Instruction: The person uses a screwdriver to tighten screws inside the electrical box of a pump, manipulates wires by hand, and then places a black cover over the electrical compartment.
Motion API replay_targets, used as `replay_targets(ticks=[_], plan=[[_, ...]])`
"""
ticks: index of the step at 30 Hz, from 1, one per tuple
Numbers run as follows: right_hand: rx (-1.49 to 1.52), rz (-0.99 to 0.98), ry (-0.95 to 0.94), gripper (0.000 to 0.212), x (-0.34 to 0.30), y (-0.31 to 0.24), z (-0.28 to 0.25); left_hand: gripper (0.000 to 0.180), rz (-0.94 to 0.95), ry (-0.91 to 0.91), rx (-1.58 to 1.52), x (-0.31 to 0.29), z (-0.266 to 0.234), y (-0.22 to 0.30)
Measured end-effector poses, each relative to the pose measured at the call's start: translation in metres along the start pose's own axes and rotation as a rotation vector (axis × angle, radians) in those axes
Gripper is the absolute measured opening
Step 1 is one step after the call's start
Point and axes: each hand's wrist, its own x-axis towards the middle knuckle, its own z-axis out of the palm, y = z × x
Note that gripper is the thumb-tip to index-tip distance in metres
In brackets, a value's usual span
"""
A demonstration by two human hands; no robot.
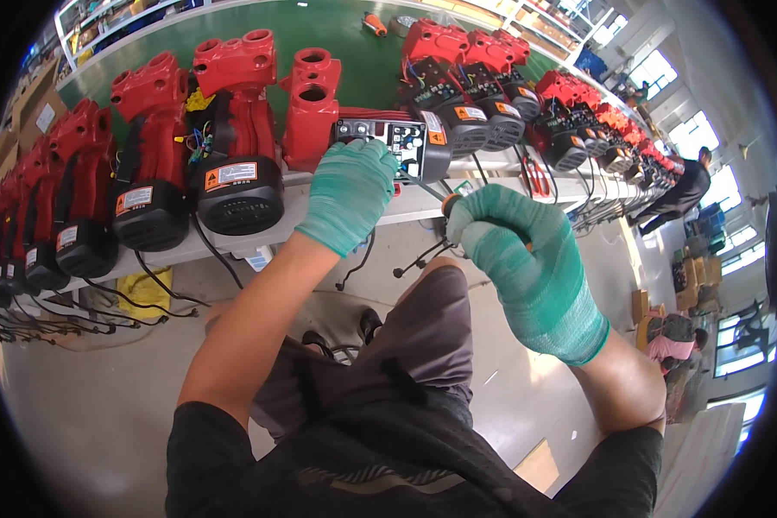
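Left hand (pixel 347 194), green glove, lies flat with fingers curled over the front edge of an open terminal box (pixel 394 141), steadying it, not gripping. Right hand (pixel 527 268), also gloved, is closed in a fist around a screwdriver (pixel 436 197); its shaft runs up-left from the fist to the box, tip just right of the left fingers. Box sits on a pump (pixel 312 108) directly above the left hand. More red pumps (pixel 233 129) left and right along the green bench (pixel 337 34). A person (pixel 678 194) stands far right.
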Motion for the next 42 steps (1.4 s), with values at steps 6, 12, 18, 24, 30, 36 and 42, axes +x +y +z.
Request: replay_targets(ticks=[6,12,18,24,30,36,42], plan=[[-0.357,-0.181,-0.074,0.02,-0.011,0.004,-0.013,0.019,0.018,0.014,0.045,0.001,0.002,0.001],[-0.272,-0.18,0.028,0.018,-0.07,0.046,-0.051,0.018,0.014,0.065,0.0,-0.001,-0.003,0.0],[0.142,0.091,0.125,0.023,-0.09,0.12,-0.045,0.017,0.02,0.083,-0.018,0.003,-0.006,0.004],[0.273,0.105,0.138,0.022,-0.087,0.146,-0.039,0.018,0.034,0.131,-0.034,0.001,-0.003,0.003],[0.312,0.059,0.125,0.022,-0.091,0.154,-0.046,0.018,0.041,0.156,-0.01,0.002,-0.005,0.006],[0.379,0.038,0.174,0.023,-0.096,0.167,-0.044,0.019,0.053,0.164,-0.028,0.003,-0.007,0.006],[0.413,0.056,0.147,0.026,-0.097,0.176,-0.045,0.028,0.003,0.106,-0.029,-0.003,-0.014,0.009]])
